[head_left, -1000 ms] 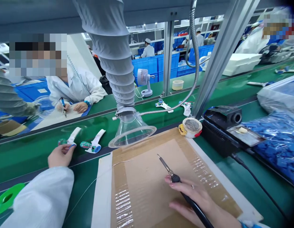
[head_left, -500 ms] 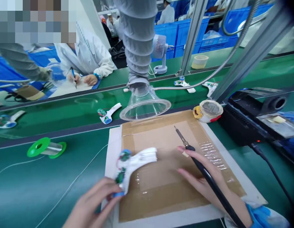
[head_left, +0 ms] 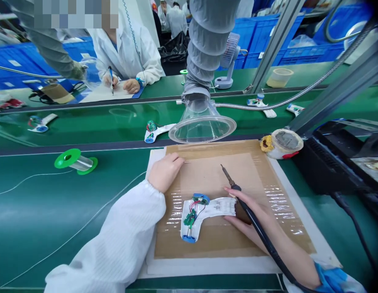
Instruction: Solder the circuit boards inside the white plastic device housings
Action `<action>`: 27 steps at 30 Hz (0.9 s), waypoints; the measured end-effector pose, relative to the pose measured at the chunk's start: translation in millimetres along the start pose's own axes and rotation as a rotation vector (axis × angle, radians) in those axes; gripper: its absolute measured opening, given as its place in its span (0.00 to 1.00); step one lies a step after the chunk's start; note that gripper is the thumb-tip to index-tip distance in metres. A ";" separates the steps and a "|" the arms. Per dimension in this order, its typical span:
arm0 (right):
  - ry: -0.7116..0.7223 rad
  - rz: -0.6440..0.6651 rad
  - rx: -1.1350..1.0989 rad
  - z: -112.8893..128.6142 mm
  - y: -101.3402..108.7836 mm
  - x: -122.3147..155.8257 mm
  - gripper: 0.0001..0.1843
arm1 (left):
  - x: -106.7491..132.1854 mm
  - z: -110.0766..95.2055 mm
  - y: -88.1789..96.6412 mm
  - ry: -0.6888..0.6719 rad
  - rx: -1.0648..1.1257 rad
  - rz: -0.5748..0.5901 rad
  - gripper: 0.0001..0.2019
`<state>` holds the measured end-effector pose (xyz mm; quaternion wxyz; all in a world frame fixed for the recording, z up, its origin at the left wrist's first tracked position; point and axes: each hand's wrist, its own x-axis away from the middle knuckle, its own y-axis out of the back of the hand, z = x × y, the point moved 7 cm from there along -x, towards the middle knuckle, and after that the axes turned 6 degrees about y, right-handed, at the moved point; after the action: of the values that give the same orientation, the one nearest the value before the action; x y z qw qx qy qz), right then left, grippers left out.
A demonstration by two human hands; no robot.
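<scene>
My right hand [head_left: 253, 215] grips a soldering iron [head_left: 248, 213], its bare tip pointing up and away over the cardboard. Between that hand's thumb and fingers lies the handle end of a white plastic housing [head_left: 218, 206], bearing green circuit boards, red wires and blue end pieces. It rests on the taped cardboard [head_left: 213, 248]. My left hand [head_left: 165, 173] is closed at the cardboard's far left corner, pinching the solder wire [head_left: 115, 193]; a short end sticks out past the fingertips. The wire trails left under the sleeve region and down the table.
A solder spool [head_left: 75, 161] lies at left. The clear fume hood [head_left: 204, 128] hangs beyond the cardboard. A round tin [head_left: 285, 144] with yellow sponge stands beside a black soldering station [head_left: 317, 162]. More housings [head_left: 158, 130] lie on the green belt. A co-worker [head_left: 124, 57] sits opposite.
My left hand has let go of the white housing and moved up to the solder wire. The housing now lies further right, by my right hand, which keeps the soldering iron. The view shifted.
</scene>
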<state>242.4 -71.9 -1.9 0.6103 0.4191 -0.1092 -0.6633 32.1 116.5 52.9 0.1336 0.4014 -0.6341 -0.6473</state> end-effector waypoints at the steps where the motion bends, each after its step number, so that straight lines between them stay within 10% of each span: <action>1: 0.004 -0.016 -0.008 0.7 0.8 -1.1 0.31 | 3.0 -5.4 3.1 -0.013 0.031 -0.016 0.12; 10: 0.026 -0.119 0.001 16.1 19.8 -10.6 0.26 | 52.8 -89.8 34.3 -0.186 0.496 -0.134 0.05; 14: 0.010 -0.291 -0.067 19.9 47.1 6.2 0.13 | 57.7 -94.7 26.4 -0.173 0.406 -0.097 0.06; 27: 0.078 -0.215 -0.099 34.2 49.5 0.6 0.12 | 61.9 -109.8 26.3 -0.240 0.192 -0.196 0.08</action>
<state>254.4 -96.5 51.7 0.5593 0.4234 -0.0067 -0.7127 59.2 -8.3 69.5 -0.0457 0.3919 -0.6622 -0.6370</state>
